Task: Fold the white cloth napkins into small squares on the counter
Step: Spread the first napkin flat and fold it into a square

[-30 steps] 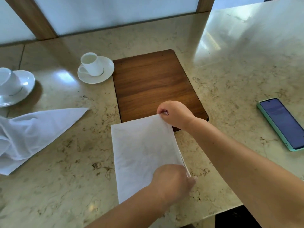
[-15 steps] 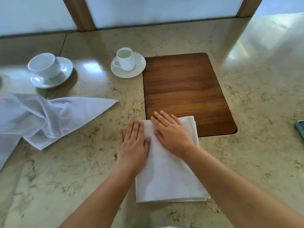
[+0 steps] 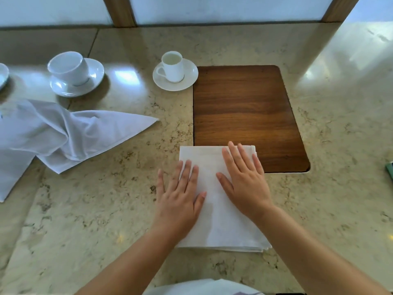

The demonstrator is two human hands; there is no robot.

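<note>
A white napkin [image 3: 214, 226] folded into a long rectangle lies flat on the marble counter [image 3: 89, 209], its far edge overlapping the wooden board [image 3: 242, 107]. My left hand [image 3: 180, 196] rests palm down on the napkin's left side, fingers spread, partly on the counter. My right hand [image 3: 244, 177] presses flat on the napkin's upper right part. Neither hand grips the cloth. A second white napkin [image 3: 63, 133], unfolded and crumpled, lies at the left with one corner pointing right.
A small white cup on a saucer [image 3: 173, 70] stands by the board's far left corner. An upturned cup on a saucer [image 3: 72, 73] stands further left. A phone's edge [image 3: 390, 170] shows at the far right. A window wall runs behind the counter.
A second ago both hands pinched the napkin's right edge. They then laid flat on it and have slid slightly apart, smoothing the cloth. The view shifted left.
</note>
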